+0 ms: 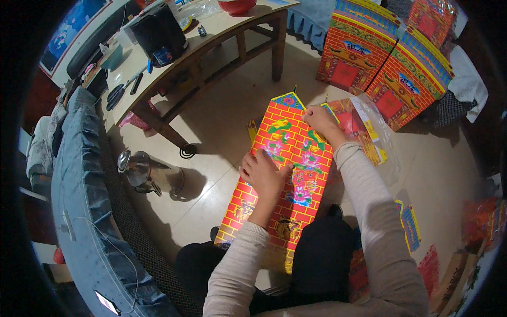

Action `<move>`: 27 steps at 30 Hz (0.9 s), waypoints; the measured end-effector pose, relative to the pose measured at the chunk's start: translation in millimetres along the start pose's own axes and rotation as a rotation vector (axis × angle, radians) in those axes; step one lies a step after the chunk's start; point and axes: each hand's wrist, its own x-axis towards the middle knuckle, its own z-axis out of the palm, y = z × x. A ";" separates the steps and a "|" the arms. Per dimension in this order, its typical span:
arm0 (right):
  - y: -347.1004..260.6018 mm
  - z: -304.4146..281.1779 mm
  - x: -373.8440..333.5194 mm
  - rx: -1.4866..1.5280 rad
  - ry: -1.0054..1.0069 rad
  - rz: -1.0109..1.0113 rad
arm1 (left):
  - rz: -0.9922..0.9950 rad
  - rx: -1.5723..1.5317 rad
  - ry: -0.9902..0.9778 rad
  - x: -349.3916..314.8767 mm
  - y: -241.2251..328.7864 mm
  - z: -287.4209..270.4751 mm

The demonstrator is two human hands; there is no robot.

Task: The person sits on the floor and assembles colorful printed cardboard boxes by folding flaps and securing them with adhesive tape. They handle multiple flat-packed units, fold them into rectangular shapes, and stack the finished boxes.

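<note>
A tall red cardboard house panel (305,177), printed with yellow brick lines, flowers and a fish, leans over my lap and knees. It is folded lengthwise, and each half has a pointed blue gable at its far end. My left hand (265,177) lies on its left half with the fingers spread. At the far right end, my right hand (321,122) has its fingers curled in and gripping the panel's edge by the gable; the fingertips are partly hidden.
Two finished-looking cardboard houses (353,50) stand at the far right. Flat printed sheets in clear plastic (377,129) lie on the floor before them. A metal kettle (150,171) stands at left, near a wooden table (211,63) holding scissors (117,95). A blue-covered sofa (79,179) runs along the left.
</note>
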 end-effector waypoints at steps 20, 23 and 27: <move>-49.4 -17.2 -6.7 -0.576 -0.036 0.066 | -0.002 -0.024 -0.001 1.4 -0.5 -1.4; -38.4 -24.3 -12.7 -0.511 0.004 0.054 | -0.006 -0.029 0.006 2.1 -1.8 -3.2; -19.8 -39.5 -14.7 -0.430 -0.083 0.185 | -0.013 -0.032 -0.006 2.6 -1.4 -7.5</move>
